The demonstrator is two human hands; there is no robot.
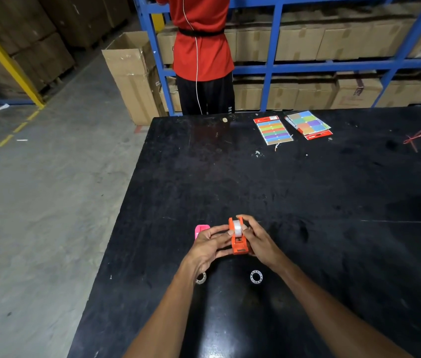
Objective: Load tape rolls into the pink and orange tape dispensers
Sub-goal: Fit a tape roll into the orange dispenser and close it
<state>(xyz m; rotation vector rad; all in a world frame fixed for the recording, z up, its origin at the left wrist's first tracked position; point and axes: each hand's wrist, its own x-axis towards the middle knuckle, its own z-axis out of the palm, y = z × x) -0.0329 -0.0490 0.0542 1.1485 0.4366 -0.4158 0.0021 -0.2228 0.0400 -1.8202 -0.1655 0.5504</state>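
Both my hands hold the orange tape dispenser [238,244] just above the black table [281,189]. A clear tape roll [237,226] sits in its cradle. My left hand [210,245] grips the dispenser's left side, thumb on the roll. On the right side my right hand [257,239] closes around it, fingers over the roll's top. The pink dispenser [200,229] lies on the table behind my left hand, mostly hidden. Two small clear rings lie near me: one [256,276] between my forearms, another [201,278] partly under my left wrist.
Two packs of coloured stickers [275,130] [308,124] lie at the table's far side, with a red string scrap [416,137] to the right. A person in a red shirt [201,40] stands at blue shelving beyond the table. The table's left edge drops to concrete floor.
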